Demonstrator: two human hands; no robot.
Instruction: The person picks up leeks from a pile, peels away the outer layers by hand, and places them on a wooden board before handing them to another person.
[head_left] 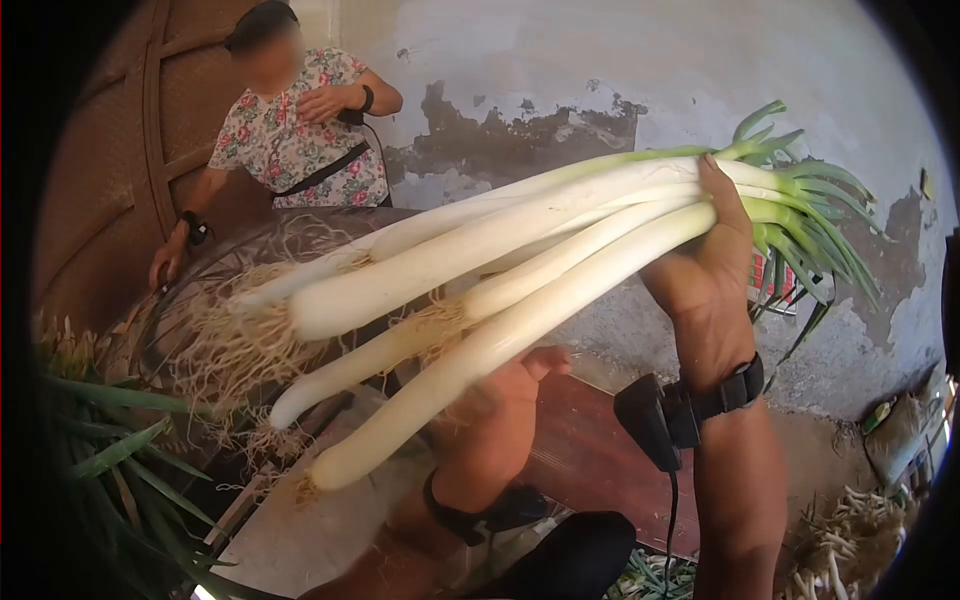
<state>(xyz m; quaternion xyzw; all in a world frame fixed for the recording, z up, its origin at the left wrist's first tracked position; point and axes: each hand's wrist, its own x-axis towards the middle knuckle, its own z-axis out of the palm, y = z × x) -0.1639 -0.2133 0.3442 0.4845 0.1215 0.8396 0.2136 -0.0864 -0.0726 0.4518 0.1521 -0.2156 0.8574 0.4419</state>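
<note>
A bunch of several thick green onions (500, 240) stretches across the view, white shafts slanting down to the left. Their stringy roots (240, 330) hang at the left end, and trimmed green leaves (810, 200) fan out at the right. My right hand (705, 250) grips the bunch near the leaf end, thumb over the top. Below the shafts is my left hand (495, 425), slightly blurred and partly hidden by the lowest onion. Its visible digits are apart and do not grip the bunch. Each wrist wears a black strap with a device.
Across from me a person in a floral shirt (315, 130) stands by a dark, plastic-covered surface (330, 222). Long green leaves (120, 430) lie at lower left. A reddish-brown board (590, 460) is below my hands. White onion scraps (850, 540) are piled at lower right, near the peeling wall (780, 60).
</note>
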